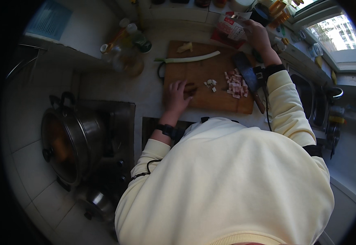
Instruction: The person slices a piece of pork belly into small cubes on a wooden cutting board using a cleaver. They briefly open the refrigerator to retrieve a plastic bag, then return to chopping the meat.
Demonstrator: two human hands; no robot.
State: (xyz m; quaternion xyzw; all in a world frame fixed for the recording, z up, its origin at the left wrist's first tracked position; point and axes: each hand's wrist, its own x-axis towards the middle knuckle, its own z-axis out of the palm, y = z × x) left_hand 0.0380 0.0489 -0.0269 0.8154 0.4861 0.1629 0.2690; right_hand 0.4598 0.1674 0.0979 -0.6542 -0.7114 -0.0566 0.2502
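My right hand [257, 36] reaches to the back of the counter and grips the edge of a red and white plastic food package [230, 29], which bears writing. My left hand [177, 95] is over the left part of a wooden cutting board [202, 102], fingers spread, holding nothing; whether it touches the wood I cannot tell. Diced pinkish meat, possibly bacon [236, 85], lies in a pile at the board's right. Left of it are small white pieces, perhaps garlic [210, 83]. A scallion stalk [196, 58] and a piece of ginger [185, 47] lie towards the far edge.
A cleaver [246, 72] rests along the board's right side, its wooden handle towards me. Several bottles [132, 39] stand at the back left. A large lidded steel pot [74, 137] and a smaller pot [97, 202] are on the left. At right are a sink [302, 88] and a window [338, 36].
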